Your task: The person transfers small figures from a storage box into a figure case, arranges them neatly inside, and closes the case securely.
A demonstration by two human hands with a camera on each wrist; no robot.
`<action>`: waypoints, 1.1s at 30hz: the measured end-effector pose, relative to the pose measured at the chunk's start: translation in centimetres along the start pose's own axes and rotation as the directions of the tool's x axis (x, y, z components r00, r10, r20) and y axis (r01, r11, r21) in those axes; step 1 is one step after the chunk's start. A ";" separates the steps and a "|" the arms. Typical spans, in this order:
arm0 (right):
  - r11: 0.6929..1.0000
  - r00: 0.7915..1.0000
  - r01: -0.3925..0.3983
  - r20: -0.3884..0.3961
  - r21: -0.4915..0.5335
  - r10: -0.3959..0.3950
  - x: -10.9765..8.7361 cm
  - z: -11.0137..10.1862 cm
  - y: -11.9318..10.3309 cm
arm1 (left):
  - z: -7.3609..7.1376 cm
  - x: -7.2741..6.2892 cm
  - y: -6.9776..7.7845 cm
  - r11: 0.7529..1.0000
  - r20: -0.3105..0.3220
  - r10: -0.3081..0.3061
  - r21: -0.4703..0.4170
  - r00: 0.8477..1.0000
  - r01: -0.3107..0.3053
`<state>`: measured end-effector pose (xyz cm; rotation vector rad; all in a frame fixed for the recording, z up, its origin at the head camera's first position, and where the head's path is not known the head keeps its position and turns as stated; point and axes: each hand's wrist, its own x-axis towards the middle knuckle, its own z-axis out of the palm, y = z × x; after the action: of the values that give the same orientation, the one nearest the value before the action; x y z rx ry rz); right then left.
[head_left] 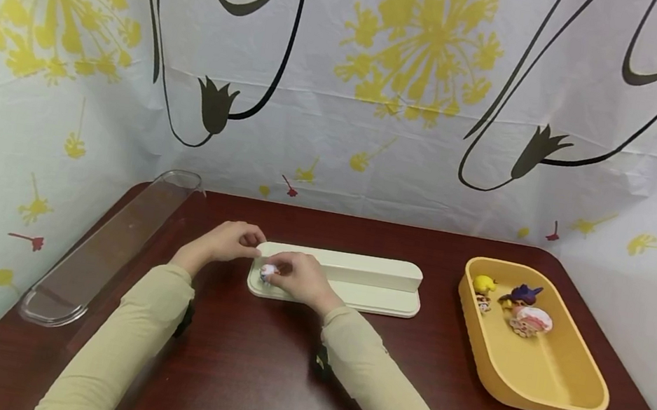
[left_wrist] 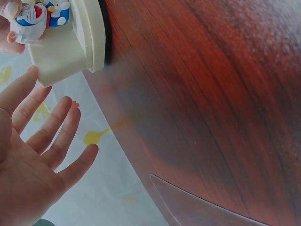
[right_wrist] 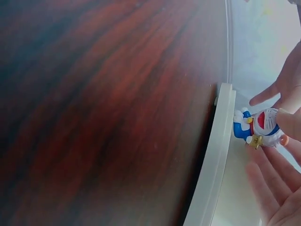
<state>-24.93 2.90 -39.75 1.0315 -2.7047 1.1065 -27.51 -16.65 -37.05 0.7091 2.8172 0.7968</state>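
My right hand (head_left: pixel 304 279) pinches a small blue-and-white cat figurine (head_left: pixel 268 272) by its head, at the left end of a cream stepped stand (head_left: pixel 372 298). In the right wrist view the figurine (right_wrist: pixel 265 123) shows a red mouth and a gold bell-like piece, its feet right at the stand's lower step. My left hand (head_left: pixel 231 241) is beside the stand's left end. Seen from the left wrist, that hand (left_wrist: pixel 42 155) holds nothing; its fingers are spread, one fingertip right at the corner of the raised step.
A yellow tray (head_left: pixel 538 378) at the right holds several small figures, among them a yellow one (head_left: pixel 484 284) and a purple-hatted one (head_left: pixel 522 295). Along the table's left edge lies a long clear plastic cover (head_left: pixel 111 250). A patterned curtain (head_left: pixel 313 139) hangs behind the table.
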 end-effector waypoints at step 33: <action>1.000 0.997 0.007 -0.082 -0.020 -0.008 -0.4 -0.1 -0.3 | 0.2 -0.1 -0.1 1.000 -0.010 0.005 -0.003 1.000 -0.005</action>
<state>-24.45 3.02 -39.62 0.9701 -2.6400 1.0938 -27.43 -16.67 -37.24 0.7143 2.8231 0.8080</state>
